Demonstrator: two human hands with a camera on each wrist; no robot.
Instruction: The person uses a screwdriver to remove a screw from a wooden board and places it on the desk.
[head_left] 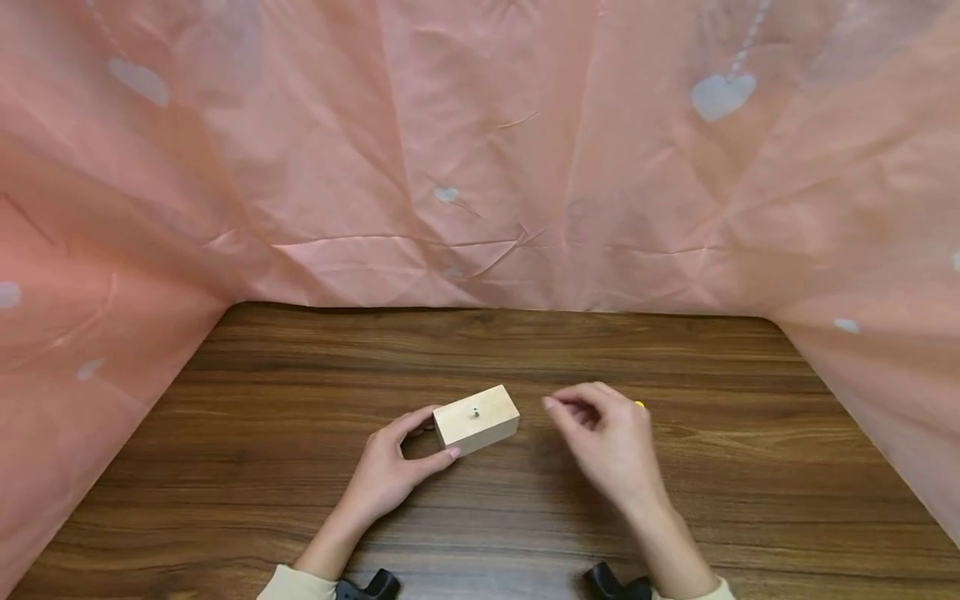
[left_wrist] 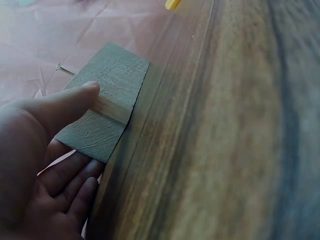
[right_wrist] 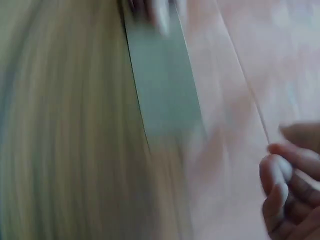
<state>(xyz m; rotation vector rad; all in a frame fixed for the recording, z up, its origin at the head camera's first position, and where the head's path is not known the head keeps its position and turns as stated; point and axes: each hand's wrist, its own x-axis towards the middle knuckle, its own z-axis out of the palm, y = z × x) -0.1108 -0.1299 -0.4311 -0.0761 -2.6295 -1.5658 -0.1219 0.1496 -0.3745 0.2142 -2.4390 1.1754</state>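
My left hand (head_left: 386, 475) grips a pale wooden block (head_left: 491, 410) by its left end, thumb along the near side and fingers at the far side. The block sits on the table. A small screw (head_left: 476, 411) stands up from the middle of the block's top; in the left wrist view the screw (left_wrist: 65, 70) shows its flared head. Off to the right of the block, my right hand (head_left: 618, 442) hovers with loosely curled fingers, thumb and index tips close together. Nothing shows between those tips in the right wrist view, where the block (right_wrist: 165, 80) is blurred.
A bit of a yellow object (head_left: 640, 404) shows behind my right hand, mostly hidden by it. The dark wood-grain table (head_left: 480, 350) is bordered at the back and sides by a pink curtain (head_left: 480, 167) with pale hearts. Black wrist devices (head_left: 615, 582) sit at the front edge.
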